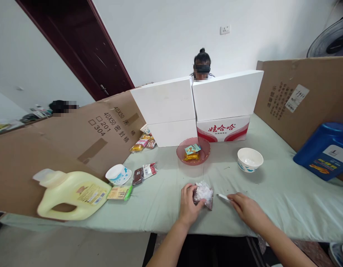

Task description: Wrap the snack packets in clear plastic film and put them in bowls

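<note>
My left hand (188,205) grips a small clear plastic snack packet (204,193) with whitish and dark contents, near the table's front edge. My right hand (245,208) lies just right of it, fingers pinching a thin white strip (223,197) that sticks out toward the packet. Beyond them stands a pink translucent bowl (181,151) holding two small snack packs (192,152). An empty white bowl (249,160) sits to the right of it.
A yellow jug (73,193) lies at the left beside a tipped white bowl (118,174) and loose snack packs (145,173). A blue jug (324,150) stands at the right. Cardboard walls and white boxes (196,104) fence the table; a person sits behind them.
</note>
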The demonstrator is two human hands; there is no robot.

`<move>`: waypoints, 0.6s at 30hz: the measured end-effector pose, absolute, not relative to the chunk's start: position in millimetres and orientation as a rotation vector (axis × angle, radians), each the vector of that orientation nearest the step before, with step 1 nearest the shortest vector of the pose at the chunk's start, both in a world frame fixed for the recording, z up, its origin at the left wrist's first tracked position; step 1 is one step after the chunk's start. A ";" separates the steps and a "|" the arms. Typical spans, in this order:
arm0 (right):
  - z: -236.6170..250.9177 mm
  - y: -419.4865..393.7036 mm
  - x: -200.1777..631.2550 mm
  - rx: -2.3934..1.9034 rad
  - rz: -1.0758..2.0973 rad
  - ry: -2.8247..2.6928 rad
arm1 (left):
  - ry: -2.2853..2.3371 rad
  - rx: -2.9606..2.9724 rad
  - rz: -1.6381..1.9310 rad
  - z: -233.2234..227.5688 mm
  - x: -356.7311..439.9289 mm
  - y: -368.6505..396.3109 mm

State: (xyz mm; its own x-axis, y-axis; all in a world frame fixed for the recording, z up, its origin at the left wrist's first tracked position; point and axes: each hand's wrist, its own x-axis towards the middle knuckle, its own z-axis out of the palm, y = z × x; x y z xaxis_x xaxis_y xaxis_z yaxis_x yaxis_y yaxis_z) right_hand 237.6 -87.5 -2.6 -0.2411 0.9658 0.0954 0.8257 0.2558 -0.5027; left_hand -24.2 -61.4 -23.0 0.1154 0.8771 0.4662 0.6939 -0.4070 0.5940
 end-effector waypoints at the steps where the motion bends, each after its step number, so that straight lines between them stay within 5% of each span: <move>1: -6.8 -88.8 253.8 -1.674 0.474 -2.099 | 1.527 2.211 1.147 -21.6 -22.1 -62.3; 8: -20.8 -89.8 279.7 -1.704 0.011 -1.891 | 1.631 1.728 1.593 -33.3 -29.9 -60.9; 12: -9.9 -90.3 235.8 -1.476 0.089 -1.881 | 1.828 1.258 1.867 -34.7 -63.1 -63.2; 15: 0.4 -87.6 193.5 -1.346 0.204 -1.938 | 1.816 1.499 1.981 -19.9 -74.7 -73.7; 18: 4.6 -81.4 153.3 -1.296 0.293 -2.027 | 1.550 2.087 1.625 -7.5 -64.8 -81.3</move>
